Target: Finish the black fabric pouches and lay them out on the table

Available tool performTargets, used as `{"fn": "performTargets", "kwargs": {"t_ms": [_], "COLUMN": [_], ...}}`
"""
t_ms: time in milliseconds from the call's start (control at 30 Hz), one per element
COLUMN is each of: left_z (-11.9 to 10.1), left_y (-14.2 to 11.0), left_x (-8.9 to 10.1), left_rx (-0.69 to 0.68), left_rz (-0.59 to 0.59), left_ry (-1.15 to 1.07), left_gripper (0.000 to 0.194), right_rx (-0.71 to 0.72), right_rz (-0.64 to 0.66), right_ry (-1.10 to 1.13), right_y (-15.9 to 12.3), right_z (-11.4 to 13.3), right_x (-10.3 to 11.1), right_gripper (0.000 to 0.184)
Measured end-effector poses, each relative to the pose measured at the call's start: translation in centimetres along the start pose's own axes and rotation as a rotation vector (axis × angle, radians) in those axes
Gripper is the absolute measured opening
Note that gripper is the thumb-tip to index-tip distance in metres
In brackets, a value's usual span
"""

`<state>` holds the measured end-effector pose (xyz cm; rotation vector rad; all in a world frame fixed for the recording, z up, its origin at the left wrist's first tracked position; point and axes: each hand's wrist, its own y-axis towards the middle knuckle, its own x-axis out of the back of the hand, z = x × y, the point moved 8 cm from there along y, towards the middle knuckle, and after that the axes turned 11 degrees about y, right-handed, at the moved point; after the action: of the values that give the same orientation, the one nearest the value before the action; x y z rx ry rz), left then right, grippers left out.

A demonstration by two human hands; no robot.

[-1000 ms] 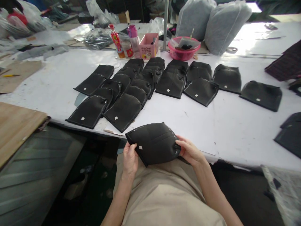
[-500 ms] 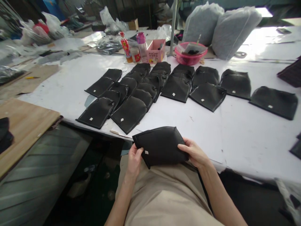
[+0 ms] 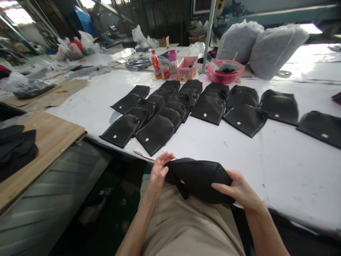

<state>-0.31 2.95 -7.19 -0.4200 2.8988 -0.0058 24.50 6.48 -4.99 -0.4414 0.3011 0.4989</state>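
Observation:
A black leather-like pouch (image 3: pixel 198 179), with a small white sticker near its left end, is held above my lap at the table's front edge. My right hand (image 3: pixel 237 186) grips its right end, thumb on the near face and fingers behind. At its left corner is my left hand (image 3: pixel 160 174), fingers stretched and thumb close to them, with the corner between. The pouch bends along its upper edge. Beyond it, several similar black pouches (image 3: pixel 157 131) lie in overlapping rows on the white-covered table (image 3: pixel 213 149), many with white stickers.
Behind the rows stand a red-labelled bottle (image 3: pixel 155 64), a purple-capped bottle (image 3: pixel 173 64), a pink box (image 3: pixel 187 69) and a pink basin (image 3: pixel 225 74). Large grey bags (image 3: pixel 277 51) are at the back right. On the left, a wooden board (image 3: pixel 55 137) bears black pieces (image 3: pixel 18 149).
The pouch has turned and bent, showing more of its upper edge. My left fingers have straightened from a pinch at its corner. The view has shifted left and tilted up.

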Motion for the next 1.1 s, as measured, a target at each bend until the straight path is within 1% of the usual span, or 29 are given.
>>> {"fn": "performTargets", "kwargs": {"t_ms": [67,133,200,267,333,367,467,567,700,733,800,867,900,933,1000,1100], "left_z": [-1.6,-3.0,-3.6,-3.7,-3.5,-3.4,-3.3,-3.9,-5.0,-5.3,-5.7,-5.6,-5.4,-5.2,-4.7,-3.9], "left_y": [0.8,1.2,1.4,1.5,1.5,1.4,0.9,0.2,-0.1,-0.1,-0.1,-0.2,-0.1,0.0,0.2,0.3], "left_x": [-0.4,-1.1,-1.8,-2.1,-1.6,-1.2,-0.3,0.1,0.2,-0.1,-1.0,-1.6,-1.6,-1.3,-0.4,0.9], "left_rx": [-0.124,-0.183,-0.166,-0.115,-0.07,-0.053,-0.023,-0.006,0.084,0.081,0.029,-0.019,-0.023,-0.013,0.051,0.215], "left_rz": [0.041,0.131,0.258,0.361,0.405,0.42,0.497,0.574,0.556,0.562,0.612,0.659,0.654,0.622,0.529,0.372], "left_ry": [0.091,0.232,0.407,0.592,0.754,0.817,0.898,0.889,0.806,0.796,0.822,0.865,0.873,0.865,0.804,0.576], "left_gripper": [0.051,0.049,0.05,0.054,0.052,0.046,0.027,0.025,0.026,0.024,0.02,0.018,0.017,0.016,0.015,0.019], "right_rx": [0.02,0.046,0.078,0.11,0.131,0.134,0.11,0.096,0.146,0.16,0.182,0.184,0.178,0.17,0.149,0.151], "right_rz": [-0.029,-0.072,-0.129,-0.205,-0.28,-0.309,-0.344,-0.352,-0.392,-0.402,-0.419,-0.42,-0.416,-0.41,-0.402,-0.423], "right_ry": [-0.006,-0.006,-0.004,0.001,0.011,0.014,0.009,0.012,0.057,0.07,0.087,0.083,0.074,0.063,0.048,0.063], "right_y": [-0.6,-1.2,-1.9,-2.4,-2.9,-3.1,-3.1,-2.5,-1.5,-1.4,-1.2,-1.1,-1.1,-1.0,-0.8,-0.3], "right_z": [0.7,1.5,2.2,2.9,3.4,3.5,3.3,2.8,2.6,2.6,2.6,2.5,2.4,2.2,1.7,1.0], "right_x": [0.2,0.7,1.5,2.8,4.1,4.6,5.4,5.6,6.1,6.2,6.5,6.5,6.5,6.4,6.2,6.1], "right_gripper": [0.04,0.038,0.034,0.033,0.033,0.034,0.036,0.037,0.037,0.037,0.036,0.036,0.036,0.036,0.036,0.038]}}
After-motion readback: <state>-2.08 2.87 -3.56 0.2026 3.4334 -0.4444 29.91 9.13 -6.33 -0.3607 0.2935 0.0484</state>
